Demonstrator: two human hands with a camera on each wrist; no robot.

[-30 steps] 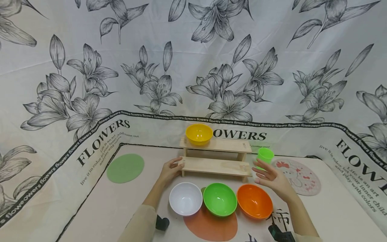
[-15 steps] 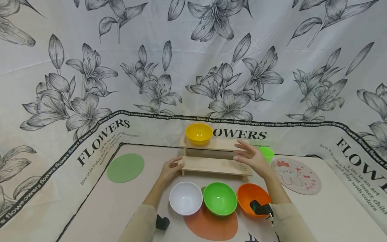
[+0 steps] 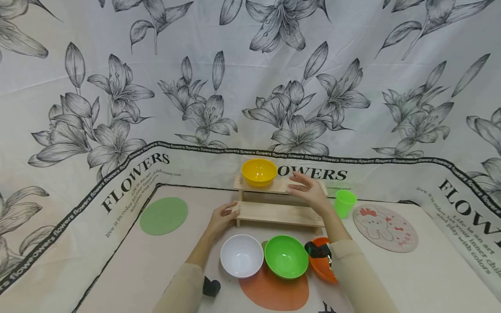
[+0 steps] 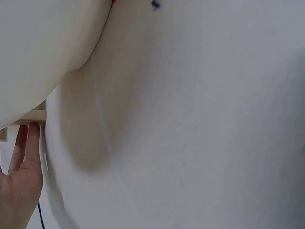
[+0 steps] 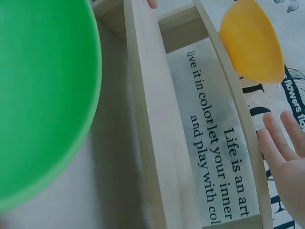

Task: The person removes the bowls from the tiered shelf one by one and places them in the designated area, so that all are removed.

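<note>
A two-tier wooden shelf stands at the back middle of the table, with a yellow bowl on the left of its upper tier. My left hand holds the left end of the lower tier, thumb and fingers at its edge. In the left wrist view, fingertips meet the wood. My right hand is over the right part of the upper tier, fingers spread and holding nothing, apart from the yellow bowl. The right wrist view shows that hand beside the upper board, below the bowl.
In front of the shelf sit a white bowl, a green bowl and an orange bowl, partly hidden by my right sleeve. A green cup stands right of the shelf. A green mat and a pink mat lie at the sides.
My right hand has moved left and up, from beside the green cup to over the upper tier near the yellow bowl. My left hand has stayed on the shelf.
</note>
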